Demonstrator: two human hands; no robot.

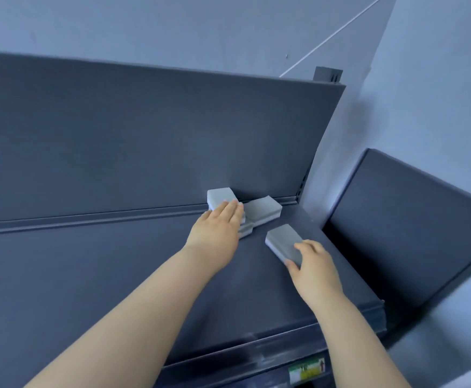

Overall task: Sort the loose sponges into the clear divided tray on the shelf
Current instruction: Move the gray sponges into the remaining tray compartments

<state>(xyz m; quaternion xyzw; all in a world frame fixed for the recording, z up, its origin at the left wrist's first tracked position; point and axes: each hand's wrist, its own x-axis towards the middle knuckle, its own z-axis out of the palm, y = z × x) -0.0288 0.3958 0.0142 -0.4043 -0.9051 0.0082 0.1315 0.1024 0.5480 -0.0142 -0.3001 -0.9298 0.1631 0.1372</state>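
The left hand lies flat, fingers straight, on a cluster of pale grey rectangular foam sponges against the back panel of the dark grey metal shelf. The right hand grasps 1 darker grey foam sponge near the shelf's right edge. Bare shelf stretches to the left. The green-yellow label on the front rail is too blurred to read.

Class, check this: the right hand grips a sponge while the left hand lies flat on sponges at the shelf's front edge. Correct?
No. The head view shows the left hand on sponges at the back of the shelf, by the rear panel. The rest holds.
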